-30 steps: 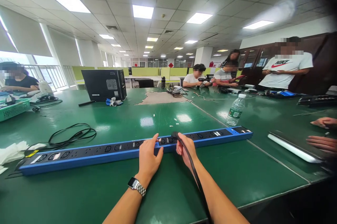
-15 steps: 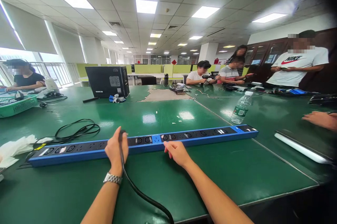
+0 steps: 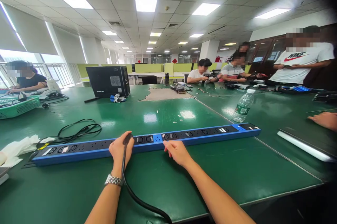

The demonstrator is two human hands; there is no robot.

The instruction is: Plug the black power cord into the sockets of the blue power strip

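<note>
A long blue power strip (image 3: 202,135) with several black sockets lies across the green table (image 3: 163,178) in front of me. My left hand (image 3: 119,152), with a metal watch on the wrist, is closed round a black plug (image 3: 128,137) held against the strip's sockets. The plug's thick black cable (image 3: 137,199) runs back toward me over the table edge. My right hand (image 3: 177,151) rests on the near edge of the strip at its middle, fingers bent and touching it, holding nothing.
A coiled black cable (image 3: 76,131) and white tissue (image 3: 18,146) lie at left, a water bottle (image 3: 243,106) at right, a black computer case (image 3: 108,81) behind. Another person's hand (image 3: 323,119) rests by a flat dark device (image 3: 305,143). Several people sit or stand around the far tables.
The plug passed from my right hand to my left, which carried it left along the strip. My right hand settled on the strip's near edge. The view shifted slightly.
</note>
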